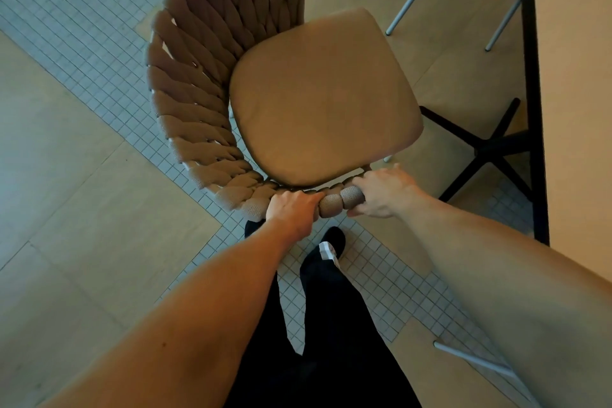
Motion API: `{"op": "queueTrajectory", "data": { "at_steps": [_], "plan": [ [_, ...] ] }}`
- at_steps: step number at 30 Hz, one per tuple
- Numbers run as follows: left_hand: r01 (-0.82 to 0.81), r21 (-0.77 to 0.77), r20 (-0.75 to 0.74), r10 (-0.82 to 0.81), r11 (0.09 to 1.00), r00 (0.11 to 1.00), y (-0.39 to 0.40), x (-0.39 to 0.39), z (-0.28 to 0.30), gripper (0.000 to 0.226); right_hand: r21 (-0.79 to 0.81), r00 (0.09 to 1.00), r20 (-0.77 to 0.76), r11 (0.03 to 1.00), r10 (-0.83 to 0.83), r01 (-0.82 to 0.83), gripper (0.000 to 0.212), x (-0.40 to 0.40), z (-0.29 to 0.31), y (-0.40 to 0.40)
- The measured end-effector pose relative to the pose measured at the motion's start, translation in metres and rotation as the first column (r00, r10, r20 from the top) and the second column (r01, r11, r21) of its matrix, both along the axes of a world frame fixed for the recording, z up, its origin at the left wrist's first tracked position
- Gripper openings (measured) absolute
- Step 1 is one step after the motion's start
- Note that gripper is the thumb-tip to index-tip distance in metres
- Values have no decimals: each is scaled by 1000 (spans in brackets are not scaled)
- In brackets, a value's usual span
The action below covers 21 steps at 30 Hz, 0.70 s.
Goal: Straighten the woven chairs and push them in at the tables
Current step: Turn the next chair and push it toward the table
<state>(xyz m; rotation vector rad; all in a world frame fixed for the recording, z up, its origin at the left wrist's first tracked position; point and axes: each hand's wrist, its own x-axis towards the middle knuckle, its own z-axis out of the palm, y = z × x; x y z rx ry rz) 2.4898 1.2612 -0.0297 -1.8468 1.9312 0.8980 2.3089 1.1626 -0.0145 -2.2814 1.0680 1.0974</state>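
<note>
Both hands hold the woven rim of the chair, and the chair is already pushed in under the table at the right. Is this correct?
Not quite. In the head view the left hand and right hand do grip the woven rim of the chair, but the chair is not pushed in: its whole seat stands clear of the table, beside it at an angle.

The brown woven chair with a tan seat cushion (324,92) stands just beside the black cross-shaped table base (490,149), which blocks the floor on its right. The black-edged beige surface (576,92) closes the right side. The tiled floor (66,43) on the left lies open.
</note>
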Motion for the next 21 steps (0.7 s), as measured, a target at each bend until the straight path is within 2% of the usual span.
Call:
{"op": "queueTrajectory", "data": {
  "at_steps": [7,15,21],
  "plan": [
    [139,7,75,-139,990,987,8,48,12,57,32,986,51,987,-161,160,64,37,9,38],
    [251,-24,110,-247,968,963,17,108,14,61,126,943,46,939,-329,321,75,90,7,81],
    [316,-36,167,-306,948,937,21,127,13,62,112,942,64,940,-330,321,75,105,3,95]
  ]
}}
